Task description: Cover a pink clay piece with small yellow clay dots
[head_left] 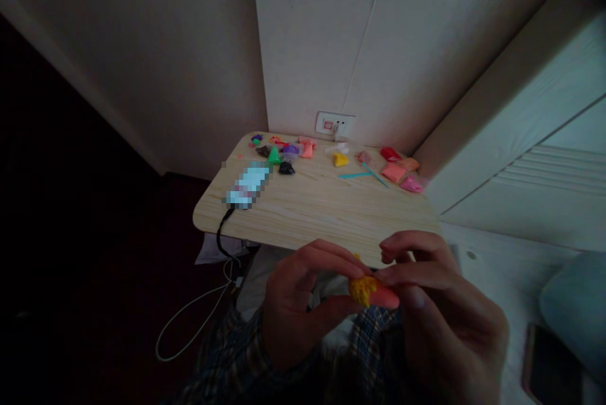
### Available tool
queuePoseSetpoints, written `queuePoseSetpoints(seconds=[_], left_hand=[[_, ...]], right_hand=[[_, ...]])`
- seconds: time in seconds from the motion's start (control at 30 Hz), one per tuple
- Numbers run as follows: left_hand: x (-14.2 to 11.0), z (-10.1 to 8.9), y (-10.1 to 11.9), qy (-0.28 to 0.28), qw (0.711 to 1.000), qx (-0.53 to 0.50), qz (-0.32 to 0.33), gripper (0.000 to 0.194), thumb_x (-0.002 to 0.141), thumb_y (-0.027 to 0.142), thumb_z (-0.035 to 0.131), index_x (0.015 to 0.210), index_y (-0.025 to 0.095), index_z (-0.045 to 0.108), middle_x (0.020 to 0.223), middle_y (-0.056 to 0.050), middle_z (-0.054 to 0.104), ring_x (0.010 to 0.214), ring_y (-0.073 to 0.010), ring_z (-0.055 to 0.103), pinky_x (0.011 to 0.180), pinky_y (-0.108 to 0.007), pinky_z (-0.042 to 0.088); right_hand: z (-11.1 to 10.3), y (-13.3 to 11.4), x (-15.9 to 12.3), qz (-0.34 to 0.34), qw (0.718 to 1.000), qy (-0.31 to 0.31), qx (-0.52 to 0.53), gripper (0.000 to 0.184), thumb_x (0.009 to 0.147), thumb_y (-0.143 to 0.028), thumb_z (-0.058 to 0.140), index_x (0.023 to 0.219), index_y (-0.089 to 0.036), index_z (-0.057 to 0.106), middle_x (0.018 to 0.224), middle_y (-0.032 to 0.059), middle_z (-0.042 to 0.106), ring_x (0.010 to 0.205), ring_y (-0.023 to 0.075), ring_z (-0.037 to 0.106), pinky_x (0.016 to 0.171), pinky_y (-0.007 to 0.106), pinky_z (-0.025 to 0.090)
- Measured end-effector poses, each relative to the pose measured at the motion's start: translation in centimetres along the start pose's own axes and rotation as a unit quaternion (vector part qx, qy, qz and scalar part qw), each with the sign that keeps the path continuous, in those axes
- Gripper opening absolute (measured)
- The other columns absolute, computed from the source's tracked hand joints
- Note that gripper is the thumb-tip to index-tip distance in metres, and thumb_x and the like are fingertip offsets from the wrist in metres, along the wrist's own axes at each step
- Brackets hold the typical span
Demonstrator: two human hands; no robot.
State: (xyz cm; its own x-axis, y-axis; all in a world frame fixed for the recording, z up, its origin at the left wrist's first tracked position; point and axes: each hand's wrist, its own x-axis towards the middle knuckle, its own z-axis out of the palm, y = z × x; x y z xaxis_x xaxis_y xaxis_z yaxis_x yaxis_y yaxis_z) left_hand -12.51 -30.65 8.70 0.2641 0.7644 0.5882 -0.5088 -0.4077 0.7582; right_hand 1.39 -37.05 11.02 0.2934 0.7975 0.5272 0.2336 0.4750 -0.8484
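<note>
Clay piece point(363, 292), yellow and pink: held just before the near edge of the table point(303, 212). Left hand point(300, 298): grip closed on the yellow part. Right hand point(454, 310): fingertips at the pink end; whether gripping, cannot tell. Step, apparently: hand-shaping. Next move: seemingly calls for light, steady pressing.

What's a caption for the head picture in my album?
Left fingers and right fingers hold a yellow-and-pink piece near a table with colourful packets.
</note>
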Motion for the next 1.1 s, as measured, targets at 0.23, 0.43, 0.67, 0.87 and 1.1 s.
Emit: queuePoseSetpoints(seconds=[0.23,0.43,0.67,0.87,1.1], left_hand=[[0.2,-0.2,-0.1,0.005,0.999,0.031,0.019,0.017,0.089,0.019,0.083,0.105,0.023,0.078,0.099,-0.002,0.082,0.094,-0.0141,0.077,0.087,-0.023,0.063],[0.4,-0.4,0.3,0.001,0.989,0.123,0.085,0.017,0.089,0.014,0.082,0.104,0.021,0.077,0.101,-0.003,0.081,0.097,-0.0143,0.076,0.090,-0.023,0.062],[0.6,-0.2,0.7,-0.005,0.979,0.168,0.115,0.013,0.091,0.015,0.080,0.102,0.021,0.077,0.100,-0.003,0.081,0.094,-0.0156,0.076,0.086,-0.026,0.064],[0.7,-0.3,0.6,0.002,0.979,0.158,0.130,0.008,0.093,0.019,0.079,0.101,0.020,0.077,0.096,-0.003,0.080,0.092,-0.0141,0.076,0.086,-0.025,0.064],[0.7,-0.2,0.8,-0.024,0.975,0.163,0.146,0.002,0.096,0.018,0.075,0.095,0.019,0.074,0.094,-0.003,0.080,0.090,-0.0130,0.076,0.084,-0.023,0.064]], right_hand=[[0.0,-0.2,0.1,-0.014,0.996,0.027,-0.084,0.022,0.099,-0.020,0.072,0.105,-0.036,0.086,0.103,0.0012,0.074,0.099,0.0185,0.068,0.077,0.030,0.054],[0.0,-0.7,0.3,-0.002,0.994,0.059,-0.094,0.018,0.097,-0.021,0.075,0.097,-0.035,0.086,0.099,0.0000,0.076,0.094,0.0176,0.069,0.074,0.029,0.055],[0.7,-1.3,0.1,-0.024,0.988,0.092,-0.122,0.025,0.093,-0.016,0.077,0.101,-0.037,0.087,0.101,0.0014,0.075,0.094,0.0195,0.070,0.074,0.032,0.056],[0.0,-1.0,0.6,0.031,0.999,0.027,-0.030,0.014,0.091,-0.024,0.082,0.094,-0.036,0.088,0.101,0.0041,0.075,0.098,0.0213,0.070,0.075,0.030,0.059],[-0.5,-0.4,1.2,0.123,0.986,-0.033,0.110,0.008,0.087,-0.035,0.086,0.082,-0.029,0.085,0.095,0.0054,0.074,0.084,0.0188,0.071,0.065,0.027,0.057]])
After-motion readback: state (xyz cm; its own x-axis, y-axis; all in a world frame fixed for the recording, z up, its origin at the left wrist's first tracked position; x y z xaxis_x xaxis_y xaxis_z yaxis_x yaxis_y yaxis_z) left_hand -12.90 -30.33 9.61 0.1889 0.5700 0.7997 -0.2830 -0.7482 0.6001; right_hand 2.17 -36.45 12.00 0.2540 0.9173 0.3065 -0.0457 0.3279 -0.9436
